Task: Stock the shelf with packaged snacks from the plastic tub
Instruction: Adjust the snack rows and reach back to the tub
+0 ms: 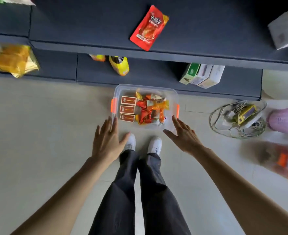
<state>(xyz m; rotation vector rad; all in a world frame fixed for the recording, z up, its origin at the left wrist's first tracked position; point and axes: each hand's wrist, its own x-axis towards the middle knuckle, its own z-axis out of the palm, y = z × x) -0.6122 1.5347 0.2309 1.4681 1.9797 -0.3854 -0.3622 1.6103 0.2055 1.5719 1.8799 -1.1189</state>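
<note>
Both hands, left (106, 139) and right (183, 135), spread and holding nothing, flank plastic tub (171, 94) on floor below shelf (89, 46); probably positioned to lift it, snacks (148, 109) inside.

Clear tub (172, 97) on floor, orange latches on both ends. Inside tub: three red boxes (128, 109) stacked along left side, heap of packets (150, 109) filling right side. Left hand (106, 141) at tub's near-left corner, fingers straight; right hand (184, 135) at near-right corner, fingers spread; contact unclear. Shoes (155, 145) just near of tub. Shelf (89, 22) beyond tub, red pouch (149, 28) lying on it. Cables (224, 119) right of tub.
</note>
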